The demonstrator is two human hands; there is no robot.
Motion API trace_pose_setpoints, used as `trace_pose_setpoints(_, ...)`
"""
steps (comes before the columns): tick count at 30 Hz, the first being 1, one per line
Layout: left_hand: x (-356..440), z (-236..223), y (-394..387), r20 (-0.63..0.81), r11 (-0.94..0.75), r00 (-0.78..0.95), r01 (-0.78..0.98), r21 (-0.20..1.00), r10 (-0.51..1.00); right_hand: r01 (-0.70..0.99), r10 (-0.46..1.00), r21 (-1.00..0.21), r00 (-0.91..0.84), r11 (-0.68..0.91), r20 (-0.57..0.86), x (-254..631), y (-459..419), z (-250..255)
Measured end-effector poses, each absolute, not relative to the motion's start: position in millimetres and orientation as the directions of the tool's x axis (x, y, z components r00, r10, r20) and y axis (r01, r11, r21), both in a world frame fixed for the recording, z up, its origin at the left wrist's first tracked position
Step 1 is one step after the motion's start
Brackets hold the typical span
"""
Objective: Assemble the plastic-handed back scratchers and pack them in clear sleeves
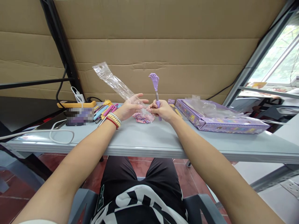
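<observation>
A purple hand-shaped back scratcher (155, 81) with a metal shaft stands upright in my right hand (162, 109), whose fingers are closed round its handle. A long clear plastic sleeve (114, 81) slants up and to the left, passing by my left hand (131, 107). Its lower end reaches the right fingertips; whether they pinch it I cannot tell. The left fingers are stretched out and apart, with the sleeve against them. Below the hands, a small pile of pink printed pieces (143, 117) lies on the grey table (144, 140).
On the right lies a purple box (224, 123) with clear plastic wrapping (207, 107) on top. Several pens (106, 111) lie at the left, near a yellow power strip (90, 104), a white charger (79, 98) and a white cable (62, 141). A cardboard wall (163, 49) rises behind.
</observation>
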State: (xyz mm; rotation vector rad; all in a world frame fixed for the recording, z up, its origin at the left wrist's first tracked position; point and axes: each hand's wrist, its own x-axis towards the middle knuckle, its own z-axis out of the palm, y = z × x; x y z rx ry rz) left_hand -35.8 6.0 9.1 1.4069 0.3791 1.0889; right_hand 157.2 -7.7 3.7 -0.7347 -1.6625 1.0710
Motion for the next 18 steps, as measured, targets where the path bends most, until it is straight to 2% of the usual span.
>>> trace_pose_setpoints(2,-36,10,6,0.385,-0.221,0.47,-0.366,0.904,0.794,0.034,0.853,-0.896,-0.326,0.442,0.408,157,-7,2)
trace_pose_setpoints(4,-36,12,5,0.385,-0.247,0.393,-0.358,0.9,0.835,0.173,0.857,-0.858,-0.297,0.483,0.422,158,-5,2)
trace_pose_setpoints(7,-38,15,8,0.382,-0.269,0.25,-0.389,0.881,0.89,0.517,0.857,-0.688,-0.233,0.509,0.459,160,-3,3)
trace_pose_setpoints(9,-41,16,11,0.378,-0.274,0.177,-0.429,0.86,0.909,0.683,0.858,-0.552,-0.232,0.479,0.458,163,-3,4)
trace_pose_setpoints(14,-49,17,21,0.368,-0.323,0.003,-0.472,0.82,0.93,0.826,0.884,-0.371,-0.287,0.424,0.369,170,-2,7)
trace_pose_setpoints(18,-52,17,26,0.363,-0.363,-0.099,-0.491,0.792,0.926,0.841,0.899,-0.373,-0.267,0.393,0.347,174,-2,7)
